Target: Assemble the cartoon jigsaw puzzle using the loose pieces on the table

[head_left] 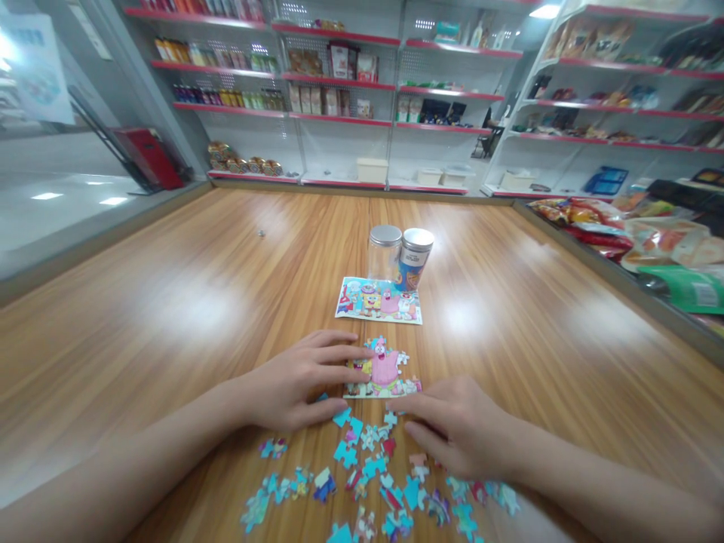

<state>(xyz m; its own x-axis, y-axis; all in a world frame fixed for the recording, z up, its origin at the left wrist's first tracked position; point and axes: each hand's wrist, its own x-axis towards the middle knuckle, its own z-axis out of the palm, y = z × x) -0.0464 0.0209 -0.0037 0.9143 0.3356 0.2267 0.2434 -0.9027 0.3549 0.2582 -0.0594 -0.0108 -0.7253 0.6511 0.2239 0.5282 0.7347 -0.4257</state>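
Observation:
A partly joined jigsaw puzzle (pixel 385 368) with a pink starfish figure lies flat on the wooden table. My left hand (pixel 308 377) rests over its left side, fingers spread and flat, hiding part of the yellow figure. Just below the puzzle's right corner, my right hand (pixel 452 422) has its index finger stretched to a small puzzle piece (pixel 390 417); the fingertip is at its top edge. Loose puzzle pieces (pixel 373 466), mostly light blue, are scattered between and below both hands. Beyond the puzzle lies a printed picture sheet (pixel 378 302) with the cartoon figures.
A clear jar with a silver lid (pixel 385 253) and a labelled can (pixel 415 260) stand at the sheet's far edge. Snack bags (pixel 650 234) lie beyond the table's right edge. Shelves (pixel 339 79) with goods line the back. A tiny object (pixel 261 233) sits far left.

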